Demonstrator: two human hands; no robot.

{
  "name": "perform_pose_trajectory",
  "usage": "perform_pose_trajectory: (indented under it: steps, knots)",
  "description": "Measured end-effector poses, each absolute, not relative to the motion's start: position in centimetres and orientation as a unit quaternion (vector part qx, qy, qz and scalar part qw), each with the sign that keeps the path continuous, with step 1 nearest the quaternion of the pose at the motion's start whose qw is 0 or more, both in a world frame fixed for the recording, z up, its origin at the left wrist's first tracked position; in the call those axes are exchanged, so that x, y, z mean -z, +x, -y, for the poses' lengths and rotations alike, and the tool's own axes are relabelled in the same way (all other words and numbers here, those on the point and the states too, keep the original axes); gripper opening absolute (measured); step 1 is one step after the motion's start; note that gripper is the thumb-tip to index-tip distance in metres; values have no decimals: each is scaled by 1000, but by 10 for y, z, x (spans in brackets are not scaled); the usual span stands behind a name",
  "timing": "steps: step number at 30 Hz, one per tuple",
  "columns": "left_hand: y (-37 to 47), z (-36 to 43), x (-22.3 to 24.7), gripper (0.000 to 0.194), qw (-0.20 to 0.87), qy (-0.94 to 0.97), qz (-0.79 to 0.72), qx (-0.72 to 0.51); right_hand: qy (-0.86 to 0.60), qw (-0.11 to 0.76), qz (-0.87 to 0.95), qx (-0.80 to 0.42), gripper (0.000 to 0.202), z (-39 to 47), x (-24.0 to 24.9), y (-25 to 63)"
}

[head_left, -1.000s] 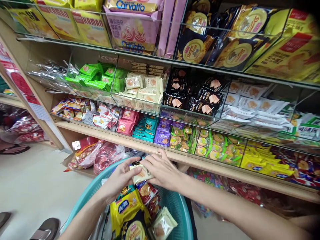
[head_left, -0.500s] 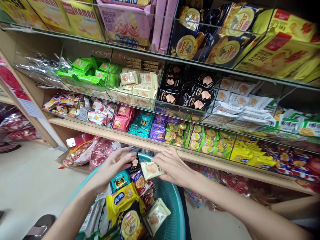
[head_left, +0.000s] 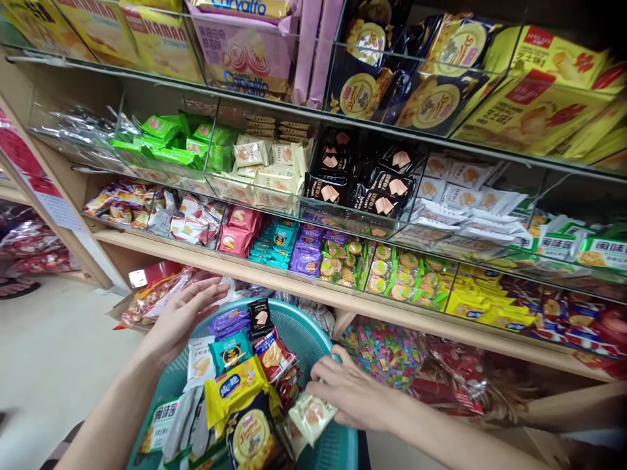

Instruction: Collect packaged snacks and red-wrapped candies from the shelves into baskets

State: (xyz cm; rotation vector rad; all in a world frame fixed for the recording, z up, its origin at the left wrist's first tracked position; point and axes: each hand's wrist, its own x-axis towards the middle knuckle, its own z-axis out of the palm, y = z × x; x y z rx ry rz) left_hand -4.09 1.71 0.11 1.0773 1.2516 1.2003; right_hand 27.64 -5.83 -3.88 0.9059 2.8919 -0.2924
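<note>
A teal plastic basket holds several wrapped snacks. At its right side my right hand pinches a cream snack packet, which overlaps another cream packet below it. My left hand is over the left rim with its fingers stretched out, holding nothing, nearest to a purple packet. Inside the basket I also see a black packet, a teal packet, a yellow packet, a red packet and a dark blue biscuit packet.
A snack shelf with clear dividers runs across in front, close behind the basket. Cream packets and black packets fill its middle row. Bags of colourful sweets lie beneath. A sandalled foot shows at far left.
My right hand has moved down and right with the cream packet, to the basket's right side. My left hand has drawn back left, uncovering the purple and black packets.
</note>
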Motion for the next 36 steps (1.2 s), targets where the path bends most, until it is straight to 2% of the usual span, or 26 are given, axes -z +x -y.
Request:
perform_pose_trajectory:
  steps: [16,25,32,34,36]
  knots:
    - [-42,-23,4,40,543,439,-504,-508,245,63,-964,78,30,53,55,248]
    - [-42,-24,4,34,547,428,-516,-501,257,60,-957,119,51,52,66,254]
    - [-43,-25,7,33,552,423,-512,-504,272,44,-957,86,76,62,77,253]
    - [-43,-24,6,32,552,418,-513,-508,271,46,-959,72,75,62,75,251]
    - [-42,-24,6,32,553,415,-512,-510,271,42,-960,61,65,61,71,249]
